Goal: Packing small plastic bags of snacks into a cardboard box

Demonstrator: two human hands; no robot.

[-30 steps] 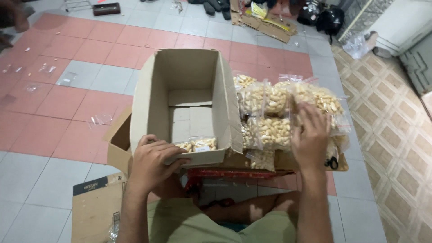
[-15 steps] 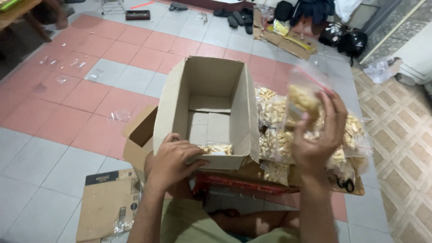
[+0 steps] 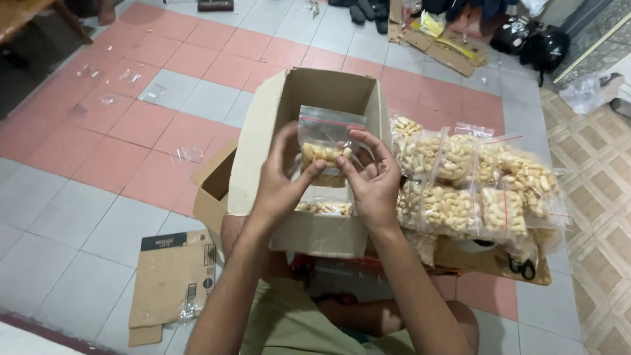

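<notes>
Both hands meet over the open cardboard box (image 3: 309,164), which stands on the tiled floor (image 3: 98,217) in front of the person's knees. The left hand (image 3: 279,177) and the right hand (image 3: 371,181) each have their grip clamped on one small clear zip bag of pale snack pieces (image 3: 327,148), fingers pinching its lower half from either side, the bag upright above the box mouth. At least one more filled bag (image 3: 323,208) lies at the bottom of the box.

Just right of the box, touching its wall, a heap of filled snack bags (image 3: 473,187) is piled on a flat piece of cardboard (image 3: 486,263); they overlap too much to count exactly, roughly six or more. A pair of scissors (image 3: 522,267) lies at the edge of that cardboard. Left of the person, one flattened cardboard sheet (image 3: 171,283) lies on the floor. Several empty clear bags (image 3: 187,154) are scattered across the red tiles farther left.
</notes>
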